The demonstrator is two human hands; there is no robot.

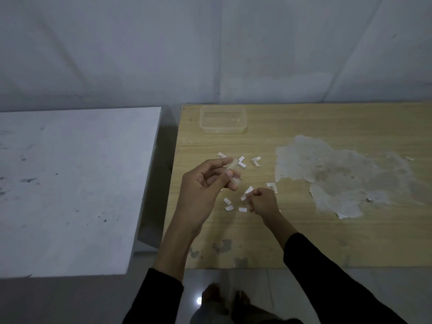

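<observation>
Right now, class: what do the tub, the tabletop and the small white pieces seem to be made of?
Tub: clear glossy plastic, likely; the table shows through its walls. Tabletop: light wood-grain veneer or laminate, matt; a pale patch shows where its surface layer peeled. Small white pieces: angled, stiff-looking, probably plastic, too small to be sure; the right hand pinches one.

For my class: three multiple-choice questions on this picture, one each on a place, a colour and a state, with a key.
1. Where does the clear plastic container stand? A) far left corner of the wooden table B) the table's near edge C) the floor
2. What colour are the small pieces scattered there? A) red B) white C) black
3. What is the right hand doing? A) lying flat B) pinching a small piece C) gripping the container
Key: 1 A, it stands by the wall; 2 B, pale against the wood; 3 B, fingertips close on it.
</observation>
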